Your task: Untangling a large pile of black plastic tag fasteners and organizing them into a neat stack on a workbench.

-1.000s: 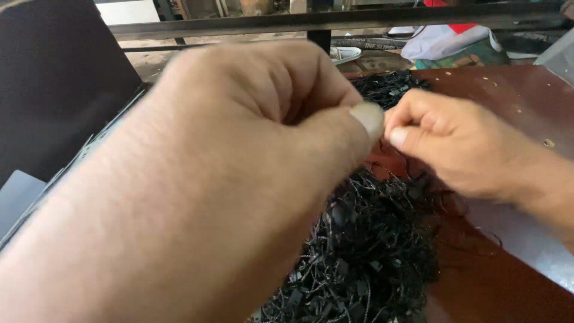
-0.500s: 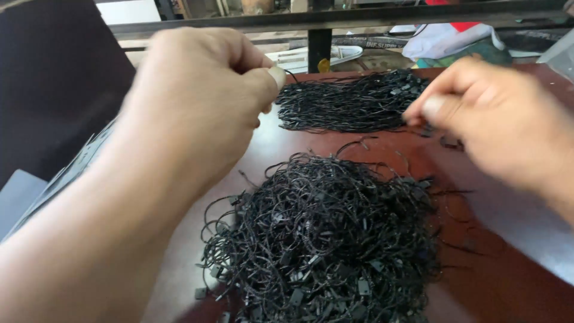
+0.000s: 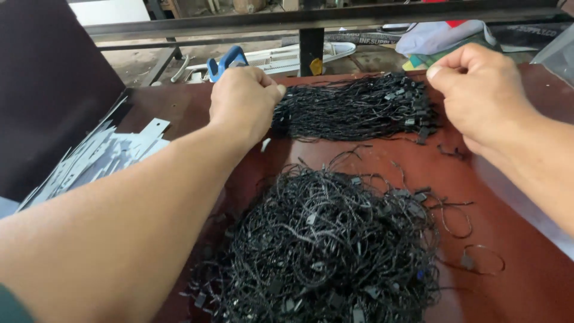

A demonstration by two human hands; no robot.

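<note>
A big tangled heap of black cord loops with small plastic locks (image 3: 329, 245) lies on the red-brown table (image 3: 514, 281) in front of me. Behind it sits a neat, straightened bundle of the same cords (image 3: 353, 107). My left hand (image 3: 242, 101) is fisted at the bundle's left end, thumb pressed to forefinger. My right hand (image 3: 478, 90) is pinched shut just above the bundle's right end. A thin black cord seems stretched between the two hands, though it blends into the bundle below.
A fanned pile of pale grey card tags (image 3: 101, 155) lies at the left, against a dark upright board (image 3: 48, 90). A blue-handled tool (image 3: 227, 60) sits behind my left hand. Loose cord loops (image 3: 478, 257) lie at the right. A black metal rail (image 3: 311, 18) and bundled cloth (image 3: 442, 36) are beyond the table.
Both hands were pinched close together near the camera, then drew apart and moved away to the two ends of the neat bundle at the back.
</note>
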